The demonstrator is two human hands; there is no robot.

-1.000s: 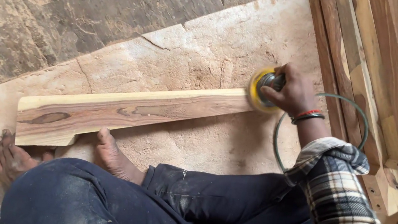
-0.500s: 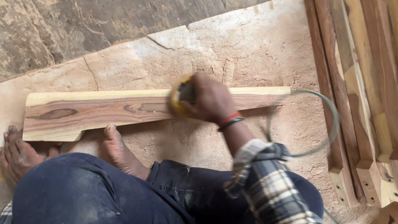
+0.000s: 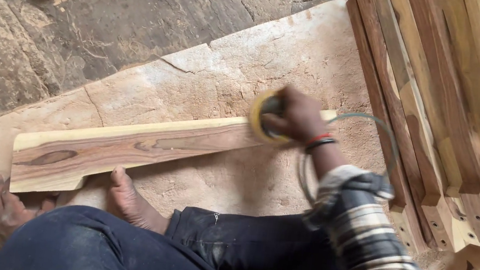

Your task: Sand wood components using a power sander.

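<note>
A: Right hand (image 3: 294,118) is clenched on the yellow disc sander (image 3: 266,119), pressing the plank (image 3: 128,149) on the floor; left hand's unseen.
B: Risky; bare foot (image 3: 131,201) touches the plank; cord (image 3: 375,124) could snag.

The plank (image 3: 128,149) lies on a mat (image 3: 298,57), stacked timbers (image 3: 439,104) to its right, the sander (image 3: 266,120) apparently on its right end.

The right hand (image 3: 297,119) gripped a yellow-rimmed sander (image 3: 265,120), pressing it on a long two-toned wooden plank (image 3: 128,149) near its right end. The plank lay across a dusty sheet (image 3: 262,52) on the stone floor (image 3: 32,36). A bare foot (image 3: 133,201) touched its near edge. Stacked timber frames (image 3: 455,119) stood along the sheet's right edge.
</note>
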